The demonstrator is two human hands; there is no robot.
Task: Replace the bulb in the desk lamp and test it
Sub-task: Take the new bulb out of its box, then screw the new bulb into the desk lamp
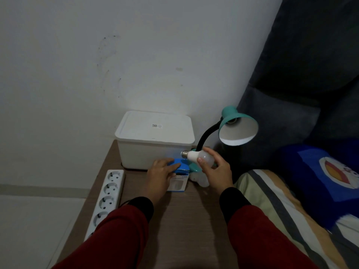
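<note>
Your right hand point(214, 169) had its grip closed around the bulb point(200, 156), just in front of the white storage box point(155, 140). The bulb lay roughly level, screw base pointing left toward the box, below the lamp shade point(238, 129). Your left hand point(160, 174) rested flat on the blue carton point(179, 175) before the box, grip open.
</note>
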